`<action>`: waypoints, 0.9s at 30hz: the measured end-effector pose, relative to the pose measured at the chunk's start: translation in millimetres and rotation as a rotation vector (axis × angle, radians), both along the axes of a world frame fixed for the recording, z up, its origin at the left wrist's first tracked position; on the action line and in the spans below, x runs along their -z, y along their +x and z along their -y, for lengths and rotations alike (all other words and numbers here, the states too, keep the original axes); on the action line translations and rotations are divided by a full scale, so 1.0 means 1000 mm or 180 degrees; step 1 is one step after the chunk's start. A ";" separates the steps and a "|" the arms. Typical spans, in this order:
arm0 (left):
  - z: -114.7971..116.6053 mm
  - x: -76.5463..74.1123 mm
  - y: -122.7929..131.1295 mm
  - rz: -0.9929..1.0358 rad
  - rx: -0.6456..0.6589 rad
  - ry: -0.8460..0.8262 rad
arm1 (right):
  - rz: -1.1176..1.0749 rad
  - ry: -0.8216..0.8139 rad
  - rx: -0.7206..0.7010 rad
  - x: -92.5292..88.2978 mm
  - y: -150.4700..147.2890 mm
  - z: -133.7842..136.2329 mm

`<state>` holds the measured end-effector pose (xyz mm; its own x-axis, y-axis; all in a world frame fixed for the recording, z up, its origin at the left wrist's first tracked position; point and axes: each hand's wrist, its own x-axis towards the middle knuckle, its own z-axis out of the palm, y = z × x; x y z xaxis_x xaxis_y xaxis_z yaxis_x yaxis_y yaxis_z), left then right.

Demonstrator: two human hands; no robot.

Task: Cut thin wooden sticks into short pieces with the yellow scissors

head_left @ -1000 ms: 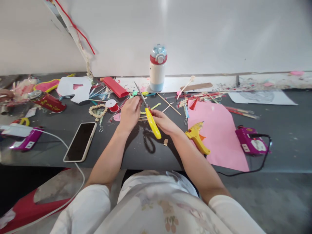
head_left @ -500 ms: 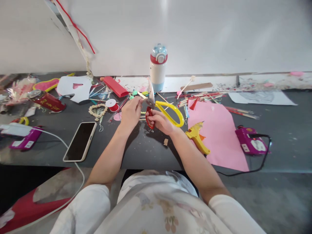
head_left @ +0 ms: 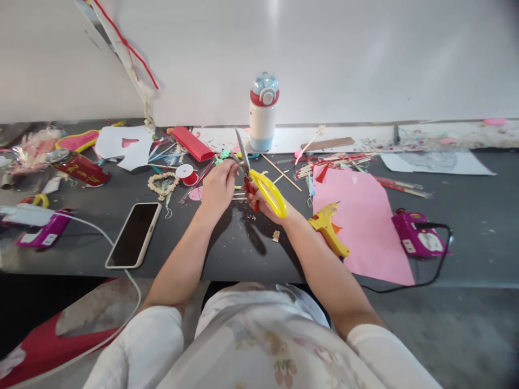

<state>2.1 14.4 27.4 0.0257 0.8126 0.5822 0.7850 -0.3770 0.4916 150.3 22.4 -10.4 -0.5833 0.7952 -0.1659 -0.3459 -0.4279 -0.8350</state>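
My right hand [head_left: 267, 204] is wrapped round the handles of the scissors [head_left: 268, 193], which have one yellow and one red loop; their blades point up and to the left. Just left of the blades my left hand [head_left: 219, 183] is closed in a pinch, and the small piece at its fingertips is too hidden to make out. Thin wooden sticks [head_left: 284, 174] lie on the grey table behind the scissors. A small tan scrap [head_left: 276, 236] rests in front of my right hand.
A bottle [head_left: 262, 116] stands behind my hands. To the right are pink paper [head_left: 371, 232], a yellow glue gun [head_left: 329, 227] and a purple power block [head_left: 417, 233]. Leftward lie a phone [head_left: 133, 235], a thread spool [head_left: 186, 174] and a red can [head_left: 79, 167].
The scissors have turned to the left and their yellow loop has swung down nearer the red one. The light strip seen at my left fingertips before is now mostly out of sight.
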 end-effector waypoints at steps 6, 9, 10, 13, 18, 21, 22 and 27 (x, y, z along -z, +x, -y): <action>0.000 0.000 0.001 -0.0018 0.0012 -0.0029 | -0.0075 0.0020 -0.0086 -0.017 -0.001 0.005; 0.000 0.000 0.000 -0.0094 0.0018 -0.0043 | -0.0127 0.0021 -0.0082 -0.024 0.000 0.009; 0.000 0.000 0.000 -0.0119 0.0016 -0.0053 | -0.0135 -0.0047 -0.0092 -0.025 0.000 0.010; 0.000 0.001 0.000 -0.0174 0.0012 -0.0072 | -0.0247 -0.0320 -0.0202 -0.024 0.001 0.011; 0.000 0.003 -0.001 -0.0331 0.0014 0.0009 | -0.0372 -0.0513 -0.0375 -0.018 0.003 0.009; -0.001 0.005 -0.002 -0.0492 0.0090 0.0052 | -0.0375 -0.0484 -0.0392 -0.015 0.003 0.008; -0.001 0.005 -0.002 -0.0543 0.0109 0.0065 | -0.0369 -0.0477 -0.0398 -0.014 0.003 0.007; -0.001 0.005 -0.004 -0.0664 0.0082 0.0098 | -0.0264 -0.0347 -0.0428 -0.012 0.003 0.007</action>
